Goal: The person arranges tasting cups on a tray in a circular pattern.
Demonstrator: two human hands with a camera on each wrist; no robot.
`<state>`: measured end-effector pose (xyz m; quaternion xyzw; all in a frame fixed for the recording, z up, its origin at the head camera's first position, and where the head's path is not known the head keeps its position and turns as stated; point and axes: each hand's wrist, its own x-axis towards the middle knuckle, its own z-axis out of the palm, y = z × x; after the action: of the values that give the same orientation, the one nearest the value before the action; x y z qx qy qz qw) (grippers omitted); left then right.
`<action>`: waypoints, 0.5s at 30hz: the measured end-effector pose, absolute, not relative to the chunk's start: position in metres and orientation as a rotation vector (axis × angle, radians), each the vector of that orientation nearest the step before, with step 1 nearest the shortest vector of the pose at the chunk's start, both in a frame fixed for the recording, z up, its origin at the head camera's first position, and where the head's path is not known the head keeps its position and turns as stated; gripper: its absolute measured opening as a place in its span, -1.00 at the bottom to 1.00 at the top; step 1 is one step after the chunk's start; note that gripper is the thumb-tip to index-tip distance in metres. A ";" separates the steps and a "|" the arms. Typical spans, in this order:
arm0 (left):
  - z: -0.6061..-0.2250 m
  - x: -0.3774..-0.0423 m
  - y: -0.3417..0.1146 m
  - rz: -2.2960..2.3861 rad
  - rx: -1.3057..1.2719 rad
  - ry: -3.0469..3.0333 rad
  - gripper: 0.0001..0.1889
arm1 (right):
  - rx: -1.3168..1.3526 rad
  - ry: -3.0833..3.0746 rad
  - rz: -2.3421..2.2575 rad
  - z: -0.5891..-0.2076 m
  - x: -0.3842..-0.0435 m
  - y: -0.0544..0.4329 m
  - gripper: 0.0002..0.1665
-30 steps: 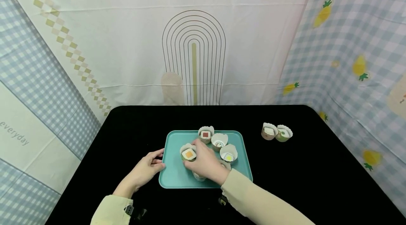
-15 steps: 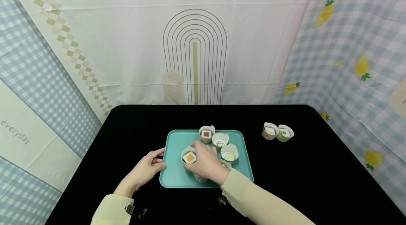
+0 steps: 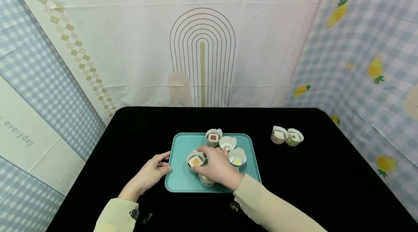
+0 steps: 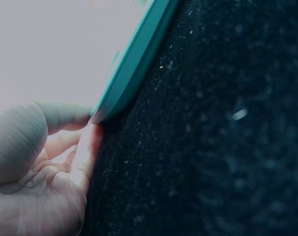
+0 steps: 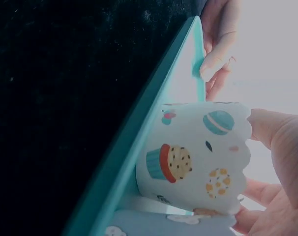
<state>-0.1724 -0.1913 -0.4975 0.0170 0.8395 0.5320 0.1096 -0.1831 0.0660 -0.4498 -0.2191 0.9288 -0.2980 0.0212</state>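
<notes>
On teal tray (image 3: 183, 179), right hand (image 3: 220, 168) at leftmost paper cup (image 3: 193, 154); grip partly hidden, can't tell if grasping. Left hand (image 3: 151, 172) pinching tray's left edge, thumb uppermost.

We are noting: plain teal rectangular tray (image 3: 179, 180); scalloped white paper cup (image 5: 195, 155), multicoloured cupcake print; blue-white gingham cloth (image 3: 42, 79).

Past the table's (image 3: 137, 130) left edge, the pale band (image 3: 36, 154) of the hanging cloth carries the word "everyday" in thin grey lowercase, set on a slant; the lettering just before it is cut off. On the white cup (image 5: 193, 152) by the tray's (image 5: 141, 118) near edge, small dark marks low down look like lettering, but I can't read them.
</notes>
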 end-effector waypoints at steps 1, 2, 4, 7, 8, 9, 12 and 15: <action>-0.497 -0.172 -0.191 1.564 0.049 2.470 -0.38 | -0.681 2.866 -0.930 -0.449 -0.183 0.066 -0.30; -0.497 -0.172 -0.190 1.564 0.046 2.472 -0.38 | -0.682 2.855 -0.931 -0.449 -0.182 0.065 -0.30; -0.497 -0.172 -0.190 1.566 0.042 2.474 -0.38 | -0.690 2.834 -0.935 -0.448 -0.182 0.065 -0.31; -0.497 -0.172 -0.190 1.563 0.039 2.475 -0.38 | -0.700 2.813 -0.942 -0.447 -0.182 0.065 -0.32; -0.497 -0.172 -0.190 1.561 0.040 2.475 -0.38 | -0.703 2.814 -0.938 -0.447 -0.182 0.064 -0.33; -0.497 -0.172 -0.190 1.560 0.040 2.476 -0.38 | -0.706 2.814 -0.935 -0.447 -0.182 0.065 -0.33; -0.497 -0.173 -0.190 1.558 0.039 2.478 -0.38 | -0.711 2.815 -0.925 -0.447 -0.181 0.065 -0.34; -0.497 -0.173 -0.191 1.557 0.037 2.479 -0.38 | -0.714 2.820 -0.906 -0.447 -0.181 0.065 -0.34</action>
<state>-0.1726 -0.1907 -0.4973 0.0126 0.8418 0.5289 0.1068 -0.1809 0.0645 -0.4466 -0.2342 0.9244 -0.2972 0.0474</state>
